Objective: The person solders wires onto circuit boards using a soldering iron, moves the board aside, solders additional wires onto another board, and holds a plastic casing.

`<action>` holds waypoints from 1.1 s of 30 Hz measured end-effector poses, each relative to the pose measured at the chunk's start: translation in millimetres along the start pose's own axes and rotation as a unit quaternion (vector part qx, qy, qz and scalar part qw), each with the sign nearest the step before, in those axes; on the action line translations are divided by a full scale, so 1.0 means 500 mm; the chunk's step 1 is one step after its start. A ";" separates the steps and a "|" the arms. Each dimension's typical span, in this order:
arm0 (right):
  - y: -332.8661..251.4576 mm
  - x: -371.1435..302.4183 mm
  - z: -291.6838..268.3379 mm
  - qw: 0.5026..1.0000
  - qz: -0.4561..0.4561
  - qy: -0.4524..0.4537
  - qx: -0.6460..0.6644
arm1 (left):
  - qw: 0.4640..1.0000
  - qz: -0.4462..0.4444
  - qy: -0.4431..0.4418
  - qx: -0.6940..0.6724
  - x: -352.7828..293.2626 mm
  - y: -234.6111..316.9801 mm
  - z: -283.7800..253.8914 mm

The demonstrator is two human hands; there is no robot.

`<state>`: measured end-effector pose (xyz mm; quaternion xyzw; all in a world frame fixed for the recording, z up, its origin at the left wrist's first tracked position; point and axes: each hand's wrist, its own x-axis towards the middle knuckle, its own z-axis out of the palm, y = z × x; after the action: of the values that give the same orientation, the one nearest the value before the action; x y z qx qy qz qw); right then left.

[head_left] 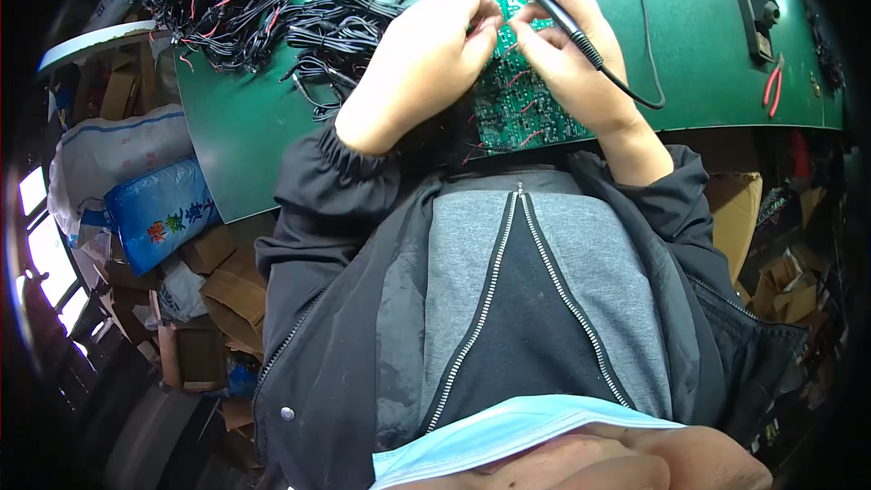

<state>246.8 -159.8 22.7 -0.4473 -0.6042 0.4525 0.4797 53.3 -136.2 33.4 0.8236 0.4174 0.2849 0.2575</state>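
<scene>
Over a green circuit board panel [535,118] with short red wires, both of my hands work close together. My right hand [590,73] is closed around the black handle of a soldering iron [564,22], whose tip end points to the far left. Its thumb and fingertips also come near my left hand. My left hand [422,59] is in a pinch at the board's left side. Whatever its fingertips hold is too small and too bright to make out. Bundles of black cable [340,32] lie just left of my left hand.
A larger heap of black cables with red wire ends [227,9] covers the table's far left. At the right are a black iron stand [756,14] and red-handled pliers [773,91]. The iron's cord [646,27] loops across the green table [236,136]. Sacks and cardboard boxes [231,295] sit below left.
</scene>
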 end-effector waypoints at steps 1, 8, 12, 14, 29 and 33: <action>0.003 -0.002 -0.011 1.000 -0.017 0.005 -0.019 | 1.000 0.005 -0.005 0.008 0.012 -0.010 0.007; -0.030 -0.046 -0.151 0.990 -0.034 0.088 -0.109 | 0.995 -0.002 0.034 0.092 0.020 -0.021 0.035; -0.077 -0.063 -0.182 0.990 0.022 0.093 -0.106 | 0.996 -0.028 0.042 0.069 0.029 -0.002 0.028; -0.087 -0.067 -0.172 0.990 0.051 0.069 -0.113 | 0.996 -0.052 0.043 0.054 0.025 -0.006 0.030; -0.079 -0.062 -0.154 0.994 0.070 0.009 -0.078 | 0.994 -0.086 0.018 0.069 0.031 -0.003 0.038; -0.094 -0.055 -0.147 0.988 0.013 -0.035 -0.153 | 0.994 -0.057 0.042 0.086 0.027 -0.010 0.041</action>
<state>317.9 -187.0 73.5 -0.5071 -0.6768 0.3760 0.3787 71.3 -126.1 19.3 0.8046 0.4974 0.2672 0.1840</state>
